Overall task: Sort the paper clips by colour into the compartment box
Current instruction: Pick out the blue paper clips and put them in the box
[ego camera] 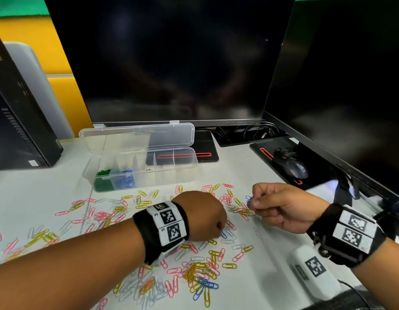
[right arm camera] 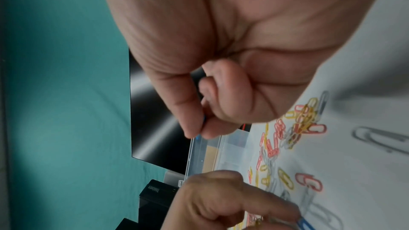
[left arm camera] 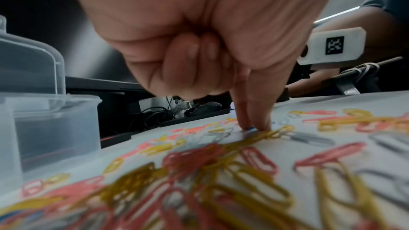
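- Black upright computer case [ego camera: 19,121]: far left on the white desk [ego camera: 268,184], beside the box.
- Clear plastic compartment box [ego camera: 171,173], lid [ego camera: 136,136] swung open behind it: at the back of the desk, left of centre. Green paper clips [ego camera: 103,173] fill its leftmost compartment; blue paper clips [ego camera: 126,176] lie in the next one to the right. The other compartments look empty.
- Loose scatter of pink, yellow, white and blue paper clips [ego camera: 194,271]: spread over the desk in front of the box.
- Left hand [ego camera: 200,217], wristband with printed markers: lowered among the loose clips, thumb and forefinger tips pinching narrowly on a single blue paper clip [left arm camera: 250,128] lying on the desk; other fingers curled in.
- Right hand [ego camera: 281,206], similar wristband: raised just above the desk, thumb and forefinger pinched on a small bunch of blue clips [ego camera: 249,200].
- Dark monitor [ego camera: 171,59]: behind the box.
- Black computer mouse [ego camera: 293,167]: on a black pad at far right.
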`<state>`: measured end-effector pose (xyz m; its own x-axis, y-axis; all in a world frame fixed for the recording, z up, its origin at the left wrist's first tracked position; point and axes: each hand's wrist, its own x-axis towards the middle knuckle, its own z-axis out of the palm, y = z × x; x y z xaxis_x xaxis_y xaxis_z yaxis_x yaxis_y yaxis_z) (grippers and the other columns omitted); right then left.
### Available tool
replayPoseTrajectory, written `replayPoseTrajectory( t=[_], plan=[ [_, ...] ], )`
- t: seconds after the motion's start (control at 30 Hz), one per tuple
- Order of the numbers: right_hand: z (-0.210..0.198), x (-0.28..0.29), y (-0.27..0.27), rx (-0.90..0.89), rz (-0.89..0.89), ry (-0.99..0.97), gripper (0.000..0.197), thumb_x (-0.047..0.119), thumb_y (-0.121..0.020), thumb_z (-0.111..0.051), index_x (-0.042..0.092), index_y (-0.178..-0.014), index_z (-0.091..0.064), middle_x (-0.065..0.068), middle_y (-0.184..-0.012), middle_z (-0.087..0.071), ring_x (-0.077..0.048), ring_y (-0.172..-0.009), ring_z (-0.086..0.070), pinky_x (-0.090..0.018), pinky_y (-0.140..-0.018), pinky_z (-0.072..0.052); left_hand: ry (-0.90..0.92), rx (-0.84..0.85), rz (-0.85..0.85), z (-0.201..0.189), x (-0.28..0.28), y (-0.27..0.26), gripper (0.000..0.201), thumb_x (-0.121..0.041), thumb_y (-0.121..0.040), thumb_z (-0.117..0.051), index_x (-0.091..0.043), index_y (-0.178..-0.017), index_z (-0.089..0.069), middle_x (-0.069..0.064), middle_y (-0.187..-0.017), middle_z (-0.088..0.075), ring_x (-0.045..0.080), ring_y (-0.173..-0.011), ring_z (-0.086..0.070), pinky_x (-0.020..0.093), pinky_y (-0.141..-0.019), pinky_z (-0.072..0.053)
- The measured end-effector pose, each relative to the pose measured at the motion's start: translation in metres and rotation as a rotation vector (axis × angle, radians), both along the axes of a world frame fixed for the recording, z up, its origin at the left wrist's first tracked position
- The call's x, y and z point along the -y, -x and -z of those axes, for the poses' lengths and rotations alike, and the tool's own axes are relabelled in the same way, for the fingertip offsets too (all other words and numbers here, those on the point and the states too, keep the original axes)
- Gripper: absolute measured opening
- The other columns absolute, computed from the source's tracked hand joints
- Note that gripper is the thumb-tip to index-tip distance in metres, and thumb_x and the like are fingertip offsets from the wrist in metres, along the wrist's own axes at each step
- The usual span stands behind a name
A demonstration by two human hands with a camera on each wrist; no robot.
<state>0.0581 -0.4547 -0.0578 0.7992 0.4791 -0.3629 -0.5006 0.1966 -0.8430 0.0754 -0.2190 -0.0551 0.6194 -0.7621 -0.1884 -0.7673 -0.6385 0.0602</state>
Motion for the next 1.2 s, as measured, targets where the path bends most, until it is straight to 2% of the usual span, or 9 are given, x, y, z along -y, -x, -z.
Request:
replayPoseTrajectory(
  t=[0.27, 0.4, 0.53, 0.63, 0.73, 0.83, 0.93, 1.1, 1.2],
  plan=[
    [-0.002, -0.005, -0.004, -0.016, 0.036, 0.008, 0.043, 0.005, -0.050, -0.097, 0.008, -0.071, -0.060, -0.012, -0.073, -0.054, -0.009, -0.049, -0.033, -0.016, -0.037, -0.028, -0.124, 0.096, 0.087, 0.006, -0.002, 0.002, 0.018, -0.023, -0.096, -0.045, -0.015, -0.100, -0.061, 0.002, -0.084, -0.060, 0.025, -0.072, -0.054, 0.031, -0.061, -0.043],
    [-0.004, -0.004, -0.009, -0.013, 0.039, -0.012, 0.036, 0.002, -0.057, -0.093, 0.007, -0.075, -0.061, -0.011, -0.072, -0.053, -0.010, -0.049, -0.036, -0.017, -0.038, -0.032, 0.179, -0.239, -0.215, -0.009, -0.028, -0.015, 0.027, -0.035, -0.094, -0.044, -0.022, -0.070, -0.047, -0.005, -0.069, -0.050, 0.017, -0.067, -0.048, 0.033, -0.067, -0.044],
    [-0.005, -0.013, -0.019, 0.008, 0.060, 0.034, 0.023, -0.001, -0.065, -0.081, 0.006, -0.080, -0.065, -0.010, -0.073, -0.052, -0.009, -0.048, -0.037, -0.018, -0.038, -0.032, 0.696, -0.528, -0.627, -0.029, -0.076, -0.040, 0.037, -0.024, -0.094, -0.047, -0.021, -0.058, -0.039, -0.004, -0.056, -0.033, 0.015, -0.049, -0.028, 0.028, -0.051, -0.025],
    [-0.011, -0.034, -0.032, 0.012, 0.057, 0.058, 0.015, -0.008, -0.075, -0.072, 0.004, -0.082, -0.065, -0.012, -0.075, -0.051, -0.010, -0.048, -0.036, -0.018, -0.038, -0.032, 0.954, -0.577, -0.855, -0.046, -0.120, -0.053, 0.035, -0.027, -0.101, -0.053, -0.020, -0.068, -0.043, -0.003, -0.056, -0.034, 0.013, -0.045, -0.027, 0.021, -0.045, -0.019],
    [-0.023, -0.061, -0.047, 0.044, 0.055, 0.085, 0.012, -0.007, -0.082, -0.059, 0.005, -0.085, -0.062, -0.012, -0.076, -0.053, -0.010, -0.050, -0.035, -0.018, -0.038, -0.029, 1.087, -0.533, -0.982, -0.052, -0.154, -0.064, 0.022, -0.021, -0.101, -0.057, -0.012, -0.081, -0.056, 0.004, -0.065, -0.051, 0.013, -0.047, -0.050, 0.020, -0.039, -0.037],
    [-0.034, -0.093, -0.065, 0.089, 0.060, 0.113, 0.014, -0.005, -0.092, -0.052, 0.004, -0.094, -0.062, -0.010, -0.075, -0.057, -0.011, -0.052, -0.039, -0.019, -0.041, -0.032, 1.260, -0.603, -1.111, -0.051, -0.169, -0.075, 0.012, -0.007, -0.101, -0.054, 0.000, -0.103, -0.063, 0.019, -0.090, -0.067, 0.023, -0.072, -0.070, 0.028, -0.064, -0.061],
    [-0.043, -0.134, -0.083, 0.119, 0.053, 0.141, 0.021, -0.006, -0.097, -0.046, 0.005, -0.091, -0.063, -0.011, -0.076, -0.059, -0.013, -0.053, -0.047, -0.020, -0.044, -0.040, 1.360, -0.671, -1.200, -0.049, -0.172, -0.083, 0.019, -0.014, -0.100, -0.058, 0.001, -0.110, -0.061, 0.024, -0.110, -0.065, 0.035, -0.099, -0.068, 0.036, -0.086, -0.056],
    [-0.054, -0.219, -0.104, 0.080, 0.056, 0.126, 0.015, 0.000, -0.099, -0.048, 0.003, -0.092, -0.061, -0.011, -0.075, -0.058, -0.015, -0.059, -0.052, -0.021, -0.050, -0.049, 1.423, -0.781, -1.263, -0.047, -0.173, -0.085, 0.039, -0.031, -0.101, -0.055, 0.002, -0.122, -0.059, 0.025, -0.117, -0.058, 0.034, -0.098, -0.059, 0.035, -0.082, -0.052],
    [-0.053, -0.262, -0.118, 0.023, 0.101, 0.106, 0.007, 0.010, -0.099, -0.053, 0.004, -0.096, -0.053, -0.012, -0.081, -0.048, -0.020, -0.065, -0.050, -0.025, -0.054, -0.052, 1.484, -0.863, -1.238, -0.046, -0.179, -0.084, 0.046, -0.046, -0.097, -0.056, -0.004, -0.116, -0.059, 0.017, -0.097, -0.054, 0.026, -0.075, -0.052, 0.034, -0.069, -0.045]
  ],
)
